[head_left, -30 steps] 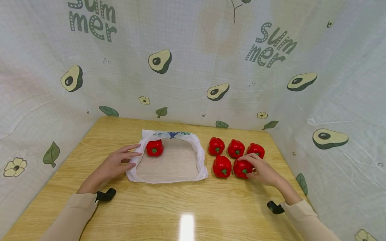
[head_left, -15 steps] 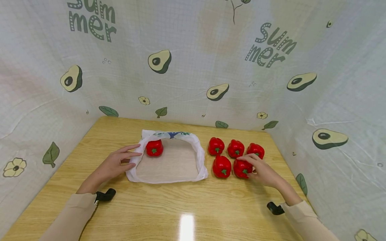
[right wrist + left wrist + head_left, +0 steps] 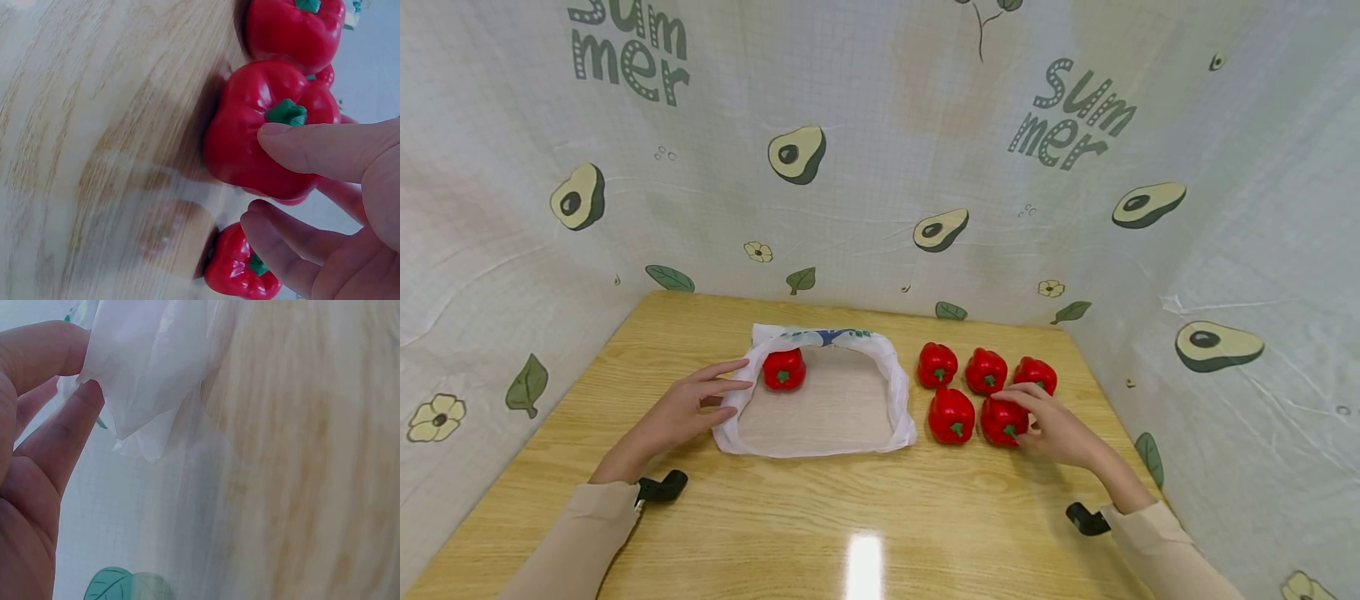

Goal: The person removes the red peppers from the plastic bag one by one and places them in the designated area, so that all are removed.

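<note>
In the head view, my left hand (image 3: 692, 404) is at the left rim of a white plastic bag (image 3: 898, 392) lying wide-mouthed on the table. Its thumb and a finger hold the bag's thin edge (image 3: 144, 369) in the left wrist view. One red bell pepper (image 3: 784, 369) sits inside the bag at the back left. My right hand (image 3: 1056, 425) grips the front right red bell pepper (image 3: 269, 137), thumb beside its green stem and a finger behind it. Other fingers hang below, apart from it. Some of these fingers are hidden behind the pepper.
Left of the held pepper stands another red bell pepper (image 3: 952, 415). Behind are three more: a left one (image 3: 937, 364), a middle one (image 3: 986, 370) and a right one (image 3: 1036, 373), partly covered by my right hand. A printed curtain (image 3: 865, 192) encloses the wooden table (image 3: 790, 525).
</note>
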### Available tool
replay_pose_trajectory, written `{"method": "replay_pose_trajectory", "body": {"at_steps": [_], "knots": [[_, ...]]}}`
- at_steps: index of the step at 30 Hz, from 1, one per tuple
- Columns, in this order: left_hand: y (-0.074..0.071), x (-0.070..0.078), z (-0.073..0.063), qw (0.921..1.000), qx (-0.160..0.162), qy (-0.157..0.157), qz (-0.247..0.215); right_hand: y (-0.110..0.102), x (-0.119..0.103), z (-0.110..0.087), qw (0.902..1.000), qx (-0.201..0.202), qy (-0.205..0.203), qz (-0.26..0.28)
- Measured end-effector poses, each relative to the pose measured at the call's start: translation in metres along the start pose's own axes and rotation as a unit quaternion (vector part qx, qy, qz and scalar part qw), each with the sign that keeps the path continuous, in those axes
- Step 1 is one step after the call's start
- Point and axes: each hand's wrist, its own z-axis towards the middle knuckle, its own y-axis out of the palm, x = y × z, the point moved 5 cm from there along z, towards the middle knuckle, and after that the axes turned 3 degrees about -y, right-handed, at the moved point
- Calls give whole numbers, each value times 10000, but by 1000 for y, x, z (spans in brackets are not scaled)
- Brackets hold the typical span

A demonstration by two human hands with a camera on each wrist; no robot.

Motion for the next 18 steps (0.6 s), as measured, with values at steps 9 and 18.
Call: {"method": "replay_pose_trajectory", "body": {"at_steps": [9,18], "knots": [[0,-1,0,10000,-20,-57,-34,-10,-1,-2,9999,104,-54,-14],[0,-1,0,9999,-47,-95,-21,-22,-7,-3,9996,207,-157,-130]]}}
